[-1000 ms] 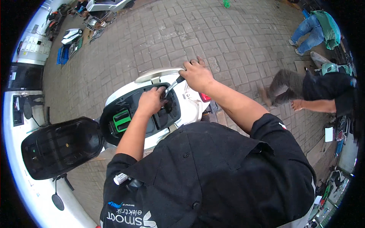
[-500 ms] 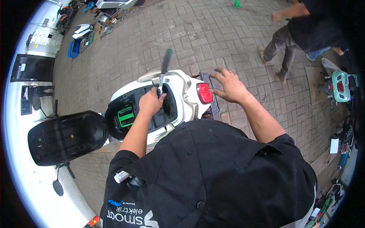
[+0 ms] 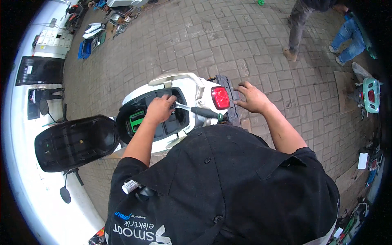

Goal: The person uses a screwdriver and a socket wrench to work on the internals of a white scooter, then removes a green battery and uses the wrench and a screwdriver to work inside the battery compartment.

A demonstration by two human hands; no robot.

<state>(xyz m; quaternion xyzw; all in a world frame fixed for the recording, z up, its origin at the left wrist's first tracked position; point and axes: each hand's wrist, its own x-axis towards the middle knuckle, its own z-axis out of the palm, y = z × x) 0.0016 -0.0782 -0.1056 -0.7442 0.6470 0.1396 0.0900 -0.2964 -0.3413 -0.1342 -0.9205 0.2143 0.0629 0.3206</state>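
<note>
Close by the wearer's dark shirt (image 3: 212,183), the left hand (image 3: 160,109) has its fingers drawn narrow on the head of a ratchet wrench (image 3: 204,112), over the open compartment (image 3: 173,125) of a white scooter (image 3: 192,96). To the right, the right hand (image 3: 254,100) hangs empty, fingers spread, near the red tail light (image 3: 221,98). The upturned seat (image 3: 75,143) lies left. Grey paving bricks (image 3: 183,49) run beyond, to a blue crate (image 3: 84,49) far left and two people, one in jeans (image 3: 351,41), far right.
</note>
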